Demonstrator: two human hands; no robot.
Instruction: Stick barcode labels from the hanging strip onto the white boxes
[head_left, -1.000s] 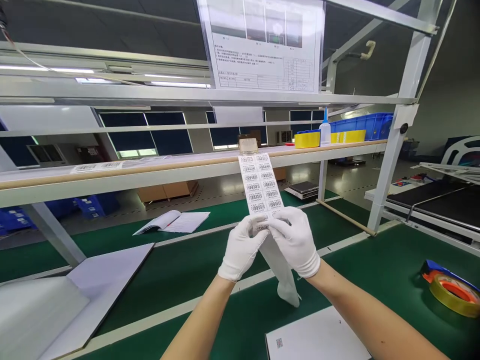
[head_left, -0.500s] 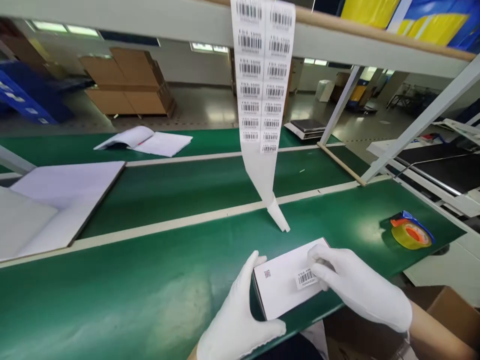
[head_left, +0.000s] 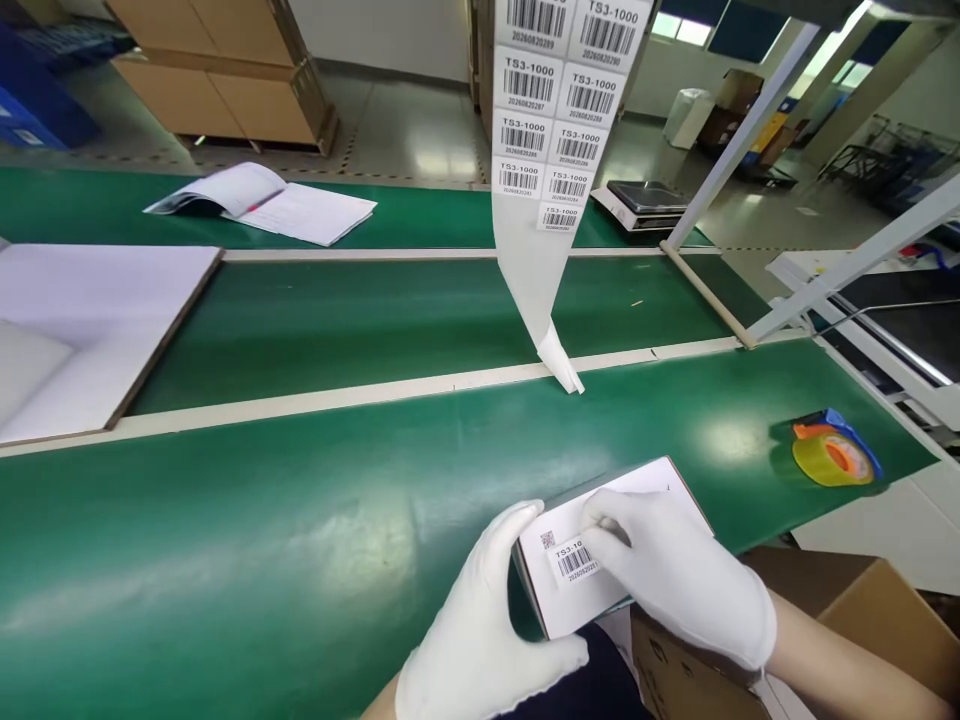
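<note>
A white box [head_left: 592,605] with a small printed square code rests tilted at the near edge of the green bench. Gloved in white, my left hand [head_left: 495,625] grips its left end between thumb and fingers. My right hand [head_left: 667,570], also gloved, pinches the right side of a barcode label [head_left: 574,560] reading TS3-10..., the rest hidden by the fingers. That label lies over the box's top, just below and right of the printed code. Beyond the box hangs a strip of barcode labels [head_left: 559,150], its lower part bare backing that trails onto the bench.
Tape rolls [head_left: 834,455] sit at the bench's right end. An open booklet [head_left: 262,205] lies on the far green surface, and a white board [head_left: 150,310] is at left. Below the near edge stands an open cardboard box [head_left: 847,600]. A white frame post [head_left: 742,135] rises at right.
My right hand has carried the label left across the box, close to the printed code. My left hand keeps its hold on the box. The view has tipped downward.
</note>
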